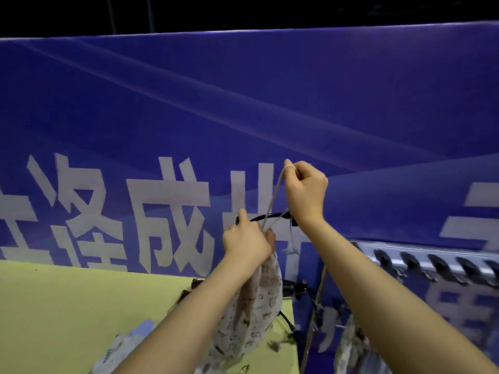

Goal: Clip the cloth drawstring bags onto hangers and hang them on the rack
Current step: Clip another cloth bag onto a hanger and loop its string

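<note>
Two bare arms reach up. Left hand (245,240) curls tight round the top of the bag (256,314), which hangs below it over the table (67,306). Right hand (305,190) pinches the string (272,198) and holds it up high. A black hanger (266,217) sits just behind the hands. I think the bag is being fixed to the hanger. Next, it must go on the rack (432,261) at the right. More bags lie on the yellow table. A blue banner (243,103) with big white letters fills the back.

A white cloth drawstring bag (259,317) with small brown prints, a yellow-green table (81,306), a blue banner (243,103) with white characters.
</note>
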{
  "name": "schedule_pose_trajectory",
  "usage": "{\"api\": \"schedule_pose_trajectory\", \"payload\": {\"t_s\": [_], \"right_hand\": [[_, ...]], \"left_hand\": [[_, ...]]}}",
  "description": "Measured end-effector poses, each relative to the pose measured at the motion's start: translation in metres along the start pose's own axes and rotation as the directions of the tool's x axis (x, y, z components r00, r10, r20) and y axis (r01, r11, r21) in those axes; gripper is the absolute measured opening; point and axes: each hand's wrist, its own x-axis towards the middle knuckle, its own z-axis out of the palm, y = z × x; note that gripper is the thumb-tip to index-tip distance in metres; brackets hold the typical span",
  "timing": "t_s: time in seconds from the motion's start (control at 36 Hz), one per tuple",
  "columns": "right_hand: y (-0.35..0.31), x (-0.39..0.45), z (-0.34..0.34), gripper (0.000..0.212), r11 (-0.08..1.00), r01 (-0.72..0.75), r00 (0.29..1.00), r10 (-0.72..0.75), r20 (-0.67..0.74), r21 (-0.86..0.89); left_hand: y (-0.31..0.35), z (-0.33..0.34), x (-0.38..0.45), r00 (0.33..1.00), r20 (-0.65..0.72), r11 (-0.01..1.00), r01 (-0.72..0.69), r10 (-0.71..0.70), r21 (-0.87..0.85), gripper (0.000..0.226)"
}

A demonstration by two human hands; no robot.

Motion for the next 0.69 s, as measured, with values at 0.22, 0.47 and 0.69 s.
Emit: {"api": "schedule_pose_trajectory", "payload": {"t_s": [0.22,0.47,0.69], "right_hand": [[0.032,0.02,-0.112,0.04,0.999,-0.024,0.996,0.02,-0.083,-0.047],[0.095,0.001,-0.207,0.042,0.976,-0.157,0.988,0.157,-0.012,-0.148],[0.162,-0.038,-0.256,0.045,0.928,-0.273,0.955,0.294,0.049,-0.255]], "left_hand": [[0.096,0.023,-0.012,0.972,-0.026,0.97,-0.235,0.234,-0.063,0.049],[0.178,0.107,-0.038,0.921,0.121,0.91,-0.334,0.371,-0.246,0.046],[0.231,0.177,-0.046,0.746,0.378,0.832,-0.442,0.548,-0.334,0.044]]}}
